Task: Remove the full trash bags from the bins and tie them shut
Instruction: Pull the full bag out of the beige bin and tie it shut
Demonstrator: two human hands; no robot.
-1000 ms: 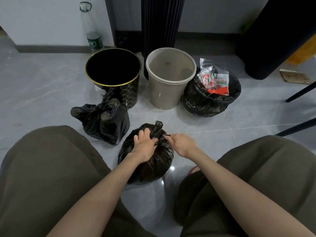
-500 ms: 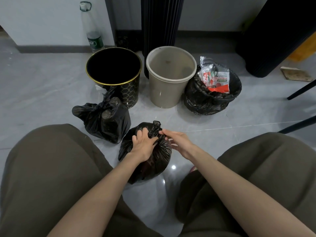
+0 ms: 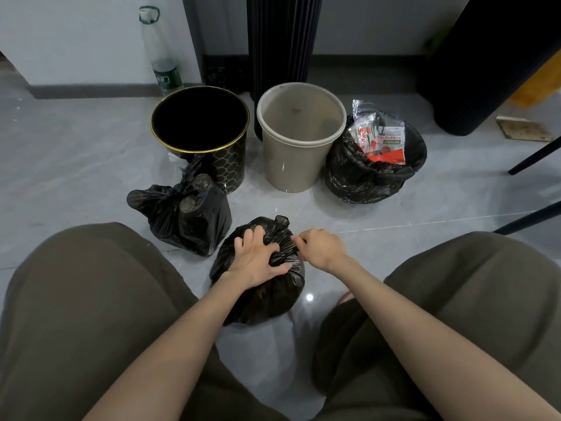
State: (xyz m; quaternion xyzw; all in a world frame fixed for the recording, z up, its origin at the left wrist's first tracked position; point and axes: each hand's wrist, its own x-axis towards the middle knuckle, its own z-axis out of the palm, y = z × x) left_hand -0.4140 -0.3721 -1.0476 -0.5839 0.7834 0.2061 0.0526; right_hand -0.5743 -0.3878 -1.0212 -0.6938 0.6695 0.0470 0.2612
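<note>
You look mid-knot on the round black plastic trash bag (image 3: 264, 299) on the floor (image 3: 91, 165) at six o'clock: left hand (image 3: 258, 261) in a curled grip over its gathered neck, right hand (image 3: 323, 247) pinching the plastic (pull it snug next).

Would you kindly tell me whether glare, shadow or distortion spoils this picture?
Head view: one small glare spot on the floor beside the bag, which looks sharp; inside the black bin, shadow hides everything; wide-angle distortion seems to tilt the bottle.

Loose olive-brown trousers (image 3: 85, 314); bare forearms (image 3: 182, 344).
</note>
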